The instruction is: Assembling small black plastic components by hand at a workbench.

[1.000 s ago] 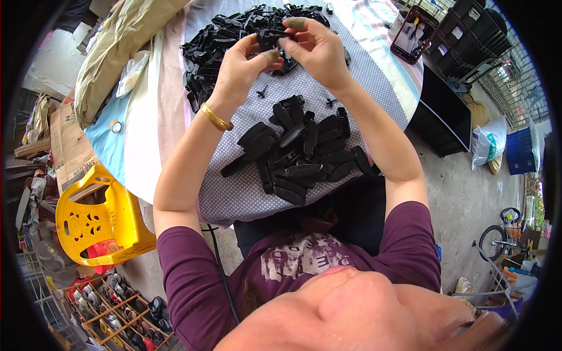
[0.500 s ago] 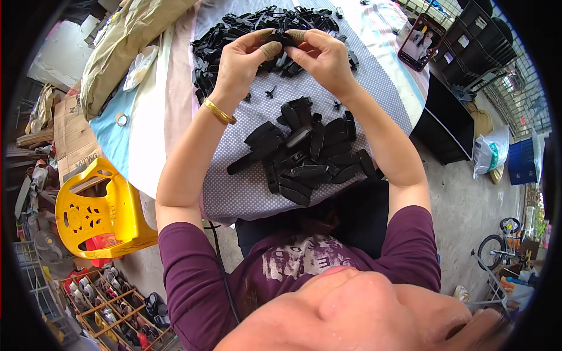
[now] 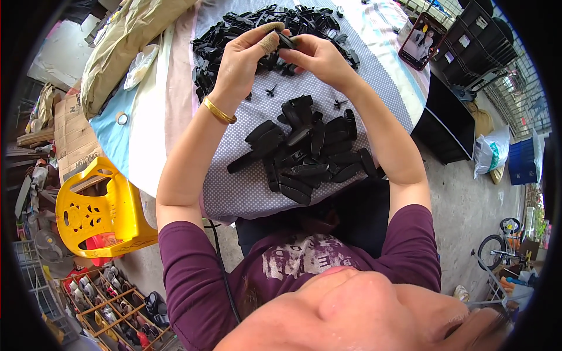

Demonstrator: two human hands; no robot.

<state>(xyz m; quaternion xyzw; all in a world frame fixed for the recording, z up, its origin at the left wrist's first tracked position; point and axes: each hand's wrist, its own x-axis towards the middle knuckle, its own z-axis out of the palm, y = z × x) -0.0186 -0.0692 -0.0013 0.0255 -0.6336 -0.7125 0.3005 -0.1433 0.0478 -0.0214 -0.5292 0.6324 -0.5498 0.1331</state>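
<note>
Over the far part of the table, both my hands are closed on one small black plastic piece [image 3: 285, 41]. My left hand [image 3: 241, 61], with tan coverings on thumb and forefinger and a gold bangle on the wrist, pinches it from one side. From the other side the thumb and fingers of my right hand [image 3: 323, 59] grip it. Fingers hide part of the piece, so its kind is unclear. Around and behind my hands spreads a large heap of small black parts [image 3: 213, 52]. Between my forearms lies a pile of larger, elongated black pieces [image 3: 310, 152].
A patterned cloth [image 3: 234, 190] covers the table. Two small loose black parts lie between the piles, one a spiky bit [image 3: 271, 90]. A phone [image 3: 420, 42] stands at the far right. Left are a tape roll [image 3: 122, 119], brown paper [image 3: 117, 64] and a yellow chair [image 3: 96, 213].
The black piece has been turned in my fingers and now sits tilted. My right hand has shifted slightly down, its fingers more curled; my left hand has barely moved.
</note>
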